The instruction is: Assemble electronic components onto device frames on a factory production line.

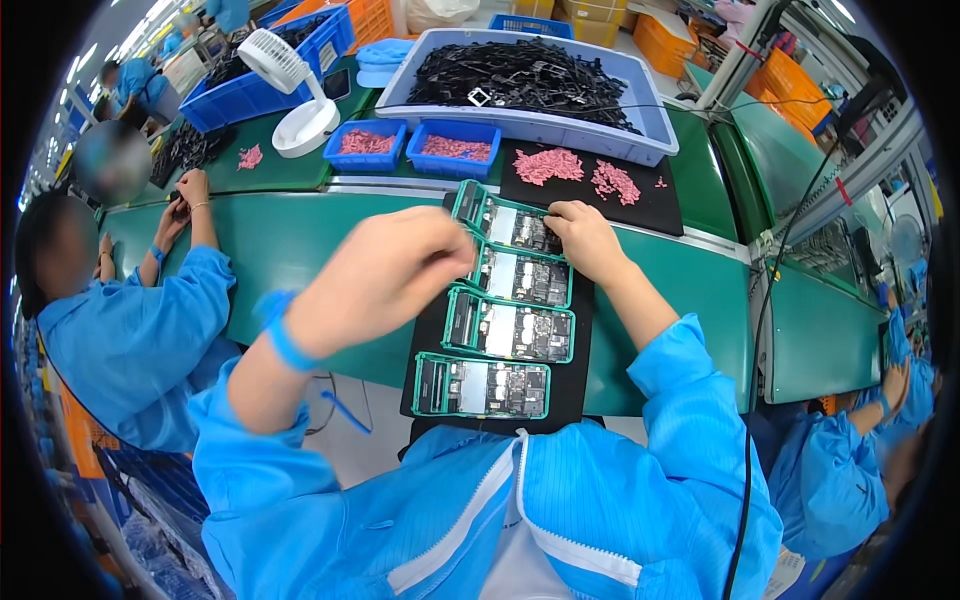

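Observation:
Several green-framed electronic units with exposed circuit boards lie in a column on a black mat (432,330). The nearest unit (505,390) sits by my body, and the farthest unit (512,228) is between my hands. My left hand (385,275), slightly blurred, is raised left of the upper units with its fingers curled closed. Whatever may be in its fingertips is hidden. My right hand (588,238) touches the right end of the farthest unit, thumb and fingers pinched together. I cannot make out anything between them. A blue band (285,332) circles my left wrist.
Two small blue bins (455,160) of pink pieces stand beyond the units. Loose pink pieces (548,166) lie on a black pad. Behind is a large tub (640,135) of black parts. A white fan (303,125) stands left. Co-workers in blue (140,340) sit either side.

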Available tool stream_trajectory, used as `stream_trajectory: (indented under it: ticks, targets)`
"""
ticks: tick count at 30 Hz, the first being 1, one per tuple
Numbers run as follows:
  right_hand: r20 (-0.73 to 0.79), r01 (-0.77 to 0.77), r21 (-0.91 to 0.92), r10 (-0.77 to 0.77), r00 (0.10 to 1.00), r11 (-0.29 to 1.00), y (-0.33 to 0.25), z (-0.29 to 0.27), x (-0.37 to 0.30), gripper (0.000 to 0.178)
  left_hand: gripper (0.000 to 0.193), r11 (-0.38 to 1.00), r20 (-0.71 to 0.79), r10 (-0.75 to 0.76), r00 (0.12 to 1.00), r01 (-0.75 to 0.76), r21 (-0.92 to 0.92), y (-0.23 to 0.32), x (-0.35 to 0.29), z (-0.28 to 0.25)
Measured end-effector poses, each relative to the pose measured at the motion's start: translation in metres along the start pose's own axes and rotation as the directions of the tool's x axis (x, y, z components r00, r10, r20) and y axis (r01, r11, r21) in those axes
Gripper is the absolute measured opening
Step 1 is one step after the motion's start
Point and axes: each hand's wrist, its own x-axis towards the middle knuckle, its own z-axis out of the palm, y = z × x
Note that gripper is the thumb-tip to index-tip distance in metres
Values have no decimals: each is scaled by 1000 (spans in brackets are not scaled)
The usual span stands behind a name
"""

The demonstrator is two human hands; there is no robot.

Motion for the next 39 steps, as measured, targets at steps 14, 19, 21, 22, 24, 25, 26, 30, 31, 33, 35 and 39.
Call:
stream_trajectory:
  ticks: [14, 19, 21, 22, 24, 25, 26, 30, 31, 33, 35, 39]
  targets:
    - [-298, -150, 347, 261, 918, 926, 4, 28, -26, 32, 9, 924, 287, 15, 958, -123, 362, -101, 78, 160]
    - [-293, -155, 375, 276, 915, 914, 6, 31, -26, 33, 11, 886, 301, 56, 952, -187, 425, -103, 79, 166]
    - [-303, -140, 384, 268, 915, 913, 7, 32, -26, 33, 12, 808, 357, 128, 925, -306, 504, -105, 80, 166]
    - [-304, -145, 389, 275, 912, 910, 8, 32, -27, 33, 11, 785, 375, 151, 915, -341, 517, -102, 81, 165]
    - [-302, -135, 398, 268, 915, 908, 9, 32, -28, 34, 10, 753, 412, 146, 900, -371, 544, -96, 84, 163]
    - [-305, -136, 399, 272, 913, 907, 9, 32, -27, 34, 9, 717, 439, 143, 887, -398, 573, -94, 84, 163]
    - [-305, -131, 402, 267, 914, 906, 9, 31, -27, 33, 8, 710, 433, 141, 890, -395, 583, -92, 83, 163]
    - [-307, -130, 411, 272, 912, 902, 10, 30, -27, 32, 6, 721, 414, 97, 905, -351, 598, -76, 74, 163]
    - [-303, -131, 417, 273, 913, 900, 9, 30, -27, 32, 7, 752, 411, 61, 910, -313, 580, -78, 71, 164]
    - [-313, -126, 420, 274, 909, 899, 11, 29, -25, 31, 8, 796, 386, 20, 922, -248, 552, -80, 64, 165]
    - [-375, -181, 562, 444, 814, 807, 19, 26, -23, 24, 12, 867, 373, -30, 927, -162, 471, -82, 63, 162]
    - [-307, -602, 396, 718, 625, 693, 55, 12, -21, 4, 22, 947, 394, -60, 917, -73, 312, -65, 56, 130]
